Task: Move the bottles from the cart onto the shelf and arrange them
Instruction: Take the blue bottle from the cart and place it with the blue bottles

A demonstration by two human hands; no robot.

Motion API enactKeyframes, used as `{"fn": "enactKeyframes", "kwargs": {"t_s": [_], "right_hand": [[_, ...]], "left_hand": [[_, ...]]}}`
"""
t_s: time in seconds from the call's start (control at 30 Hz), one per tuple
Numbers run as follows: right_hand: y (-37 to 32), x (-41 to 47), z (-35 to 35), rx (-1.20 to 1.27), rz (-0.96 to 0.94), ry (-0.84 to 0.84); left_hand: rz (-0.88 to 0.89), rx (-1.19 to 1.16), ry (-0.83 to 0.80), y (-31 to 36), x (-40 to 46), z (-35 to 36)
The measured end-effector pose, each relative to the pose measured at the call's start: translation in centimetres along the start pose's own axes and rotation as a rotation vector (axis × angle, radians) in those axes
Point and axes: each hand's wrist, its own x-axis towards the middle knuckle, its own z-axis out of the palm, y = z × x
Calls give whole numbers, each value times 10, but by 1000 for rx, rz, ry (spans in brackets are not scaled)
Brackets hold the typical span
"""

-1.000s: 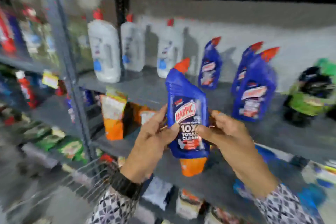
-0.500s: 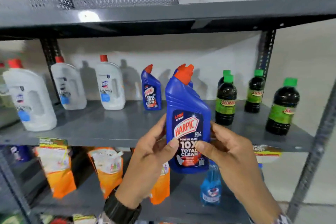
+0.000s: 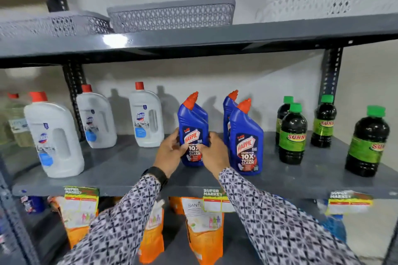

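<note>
I have both hands on one blue bottle (image 3: pixel 193 133), which stands upright on the grey shelf (image 3: pixel 120 165) with its orange cap tilted up to the right. My left hand (image 3: pixel 170 153) wraps its left side and my right hand (image 3: pixel 215 153) its right side, the fingers (image 3: pixel 199 148) of both clamped across the label from either edge. Just to the right stand two more blue bottles, one (image 3: pixel 245 140) at the front and another (image 3: pixel 228 112) behind it, mostly hidden. My right hand is very close to the front one; I cannot tell whether it touches. Further right are four dark bottles with green caps (image 3: pixel 293 133), well spaced. To the left stand three white jugs with red caps (image 3: pixel 146 117), the nearest one (image 3: pixel 53 135) large at the shelf's front edge. Above, on the next shelf, sit perforated baskets (image 3: pixel 172 15). Below, orange pouches (image 3: pixel 204 228) stand behind price tags (image 3: pixel 213 200) on the shelf edge. My sleeves (image 3: pixel 280 228) are patterned, and a black watch (image 3: pixel 157 175) is on my left wrist.
</note>
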Motion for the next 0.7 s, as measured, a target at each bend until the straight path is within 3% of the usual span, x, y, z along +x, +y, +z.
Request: {"fn": "enactKeyframes", "kwargs": {"t_s": [0.23,0.37,0.47,0.6,0.7], "right_hand": [[15,2,3,64,-35,-29],[6,-44,-3,134,-113,104],[0,-92,10,191,-261,81],[12,-157,79,170,-316,-315],[44,-210,159,128,-258,-701]], "left_hand": [[-33,5,-27,-14,10,-3],[13,13,184,-17,-35,-29],[107,22,345,-29,-107,-59],[-9,80,557,-73,-213,-102],[-196,132,712,-143,-289,-138]]}}
